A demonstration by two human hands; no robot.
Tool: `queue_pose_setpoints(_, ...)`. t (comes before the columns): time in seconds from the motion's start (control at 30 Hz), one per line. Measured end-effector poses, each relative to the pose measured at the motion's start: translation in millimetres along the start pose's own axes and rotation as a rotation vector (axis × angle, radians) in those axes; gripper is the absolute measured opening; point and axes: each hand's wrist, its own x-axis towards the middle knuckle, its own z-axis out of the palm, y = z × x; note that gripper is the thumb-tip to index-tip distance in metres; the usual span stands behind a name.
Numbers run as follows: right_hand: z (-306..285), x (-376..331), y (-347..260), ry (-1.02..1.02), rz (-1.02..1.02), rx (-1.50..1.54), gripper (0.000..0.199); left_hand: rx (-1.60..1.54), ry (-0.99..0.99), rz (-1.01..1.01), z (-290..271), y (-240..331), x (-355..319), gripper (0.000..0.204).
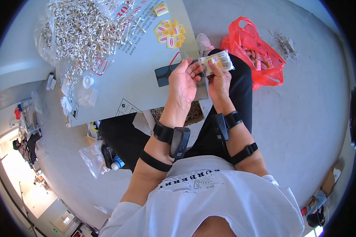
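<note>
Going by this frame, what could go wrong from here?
The right hand holds the swab packet mostly past the edge of the table, so a slip might drop it.
The loose swab pile reaches near the table's left side; a bump could scatter some.
The open red bag beside the leg might get kicked.

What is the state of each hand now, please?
Left hand: open, palm up; contact with the cotton swab packet cannot be told.
Right hand: closed, holding the cotton swab packet.
</note>
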Motion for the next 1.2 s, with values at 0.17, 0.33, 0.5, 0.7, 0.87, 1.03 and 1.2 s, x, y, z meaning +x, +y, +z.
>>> queue_pose_setpoints(0.17,-3,0,-1,0.003,0.031,-0.009,0.03,-0.003,0.003,0.017,11,-4,-2,0.037)
queue_pose_setpoints(0.33,-6,2,-2,-0.012,0.033,-0.006,0.031,0.151,0.031,0.168,5,-11,-18,0.036)
queue_pose_setpoints(0.5,-4,13,-15,-0.051,0.068,0.187,0.034,0.108,-0.008,0.109,-2,-9,-24,0.035)
queue_pose_setpoints(0.7,0,10,-12,-0.023,0.085,0.136,0.035,0.144,-0.058,0.086,-2,-10,-20,0.041)
queue_pose_setpoints(0.87,-5,11,-7,-0.027,0.093,0.147,0.035,0.019,-0.078,0.034,-3,-8,-23,0.046)
queue_pose_setpoints(1.03,-7,12,-4,-0.07,0.087,0.21,0.04,0.261,-0.015,0.105,0,-5,-24,0.049)
queue_pose_setpoints(1.2,-1,7,-6,-0.039,0.084,0.159,0.04,0.19,-0.053,0.079,0,-5,-17,0.048)
